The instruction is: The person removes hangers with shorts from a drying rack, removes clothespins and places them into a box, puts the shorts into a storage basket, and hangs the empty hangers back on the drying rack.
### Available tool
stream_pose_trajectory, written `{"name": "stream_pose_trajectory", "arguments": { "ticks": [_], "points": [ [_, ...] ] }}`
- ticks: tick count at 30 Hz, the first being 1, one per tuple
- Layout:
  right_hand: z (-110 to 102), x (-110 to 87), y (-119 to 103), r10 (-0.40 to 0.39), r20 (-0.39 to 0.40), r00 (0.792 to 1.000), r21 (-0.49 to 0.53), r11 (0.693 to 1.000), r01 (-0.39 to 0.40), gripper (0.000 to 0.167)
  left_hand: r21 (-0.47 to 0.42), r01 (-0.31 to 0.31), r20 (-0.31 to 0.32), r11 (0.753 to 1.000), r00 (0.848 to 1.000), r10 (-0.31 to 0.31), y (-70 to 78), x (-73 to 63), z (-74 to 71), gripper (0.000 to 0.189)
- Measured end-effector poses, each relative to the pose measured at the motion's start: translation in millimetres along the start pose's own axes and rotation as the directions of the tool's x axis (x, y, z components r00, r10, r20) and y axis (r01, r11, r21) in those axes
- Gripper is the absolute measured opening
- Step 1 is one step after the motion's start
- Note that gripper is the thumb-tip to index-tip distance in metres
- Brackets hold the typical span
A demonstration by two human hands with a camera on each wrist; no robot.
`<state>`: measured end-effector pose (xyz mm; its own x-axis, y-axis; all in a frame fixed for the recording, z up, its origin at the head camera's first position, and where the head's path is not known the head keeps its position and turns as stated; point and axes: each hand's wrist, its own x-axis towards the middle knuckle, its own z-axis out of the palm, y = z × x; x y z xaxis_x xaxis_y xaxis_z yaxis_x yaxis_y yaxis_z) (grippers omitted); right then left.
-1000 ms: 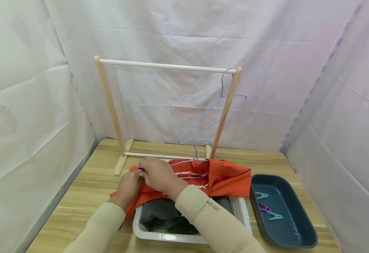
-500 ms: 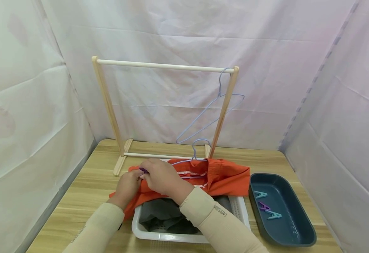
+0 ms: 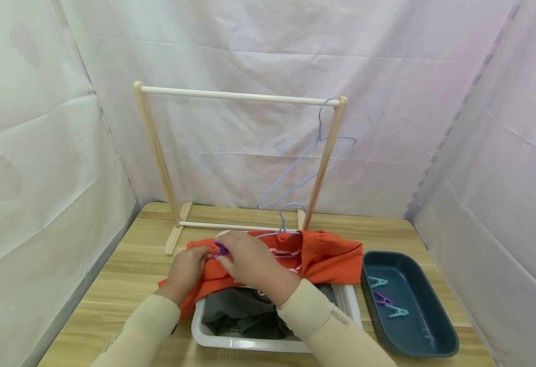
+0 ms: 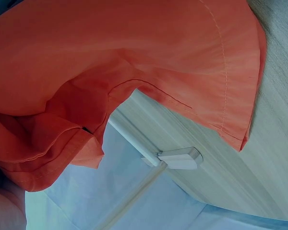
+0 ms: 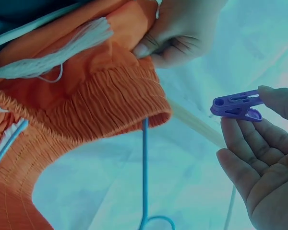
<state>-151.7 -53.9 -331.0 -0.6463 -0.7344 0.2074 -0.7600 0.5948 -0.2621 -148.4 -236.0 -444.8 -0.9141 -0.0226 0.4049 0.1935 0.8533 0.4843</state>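
Orange shorts [image 3: 334, 257] with a gathered elastic waistband [image 5: 120, 103] and a white drawstring [image 5: 53, 62] lie over the white basket [image 3: 249, 344]. A blue wire hanger [image 3: 282, 221] runs inside the waistband, its hook sticking up. At the left end of the waistband, my left hand [image 3: 187, 270] pinches the cloth between thumb and fingers. Just to the right of it, my right hand [image 3: 249, 257] holds a purple clothespin [image 5: 237, 105] between thumb and fingertips. In the right wrist view, the clothespin is apart from the cloth. A leg hem [image 4: 223, 96] hangs at the left.
Dark grey cloth [image 3: 240, 313] lies in the basket. To the right, a dark blue tray [image 3: 426, 306] holds two teal clothespins [image 3: 397, 311] and a purple one [image 3: 382, 299]. Behind stands a wooden rack [image 3: 157, 148] with another blue hanger [image 3: 290, 173] on its bar.
My right hand has moved slightly right, away from the left hand, with the purple clothespin now showing more in its fingers. The left hand stays at the waistband.
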Motion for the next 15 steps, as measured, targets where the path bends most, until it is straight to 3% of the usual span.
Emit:
{"name": "stream_pose_trajectory", "arguments": {
  "ticks": [7, 15],
  "points": [
    [-12.8, -19.9, 3.7, -0.021, -0.053, 0.998, 0.032, 0.999, 0.023, 0.040, 0.017, 0.010, 0.018, 1.000, 1.000, -0.010, 1.5, 0.8, -0.8, 0.009],
    [-21.8, -37.0, 7.6, -0.015, -0.063, 0.998, 0.035, 0.999, 0.018, 0.036, 0.029, 0.037, 0.046, 0.999, 0.998, -0.038, 1.7, 1.4, -0.8, 0.008]
  ]
}}
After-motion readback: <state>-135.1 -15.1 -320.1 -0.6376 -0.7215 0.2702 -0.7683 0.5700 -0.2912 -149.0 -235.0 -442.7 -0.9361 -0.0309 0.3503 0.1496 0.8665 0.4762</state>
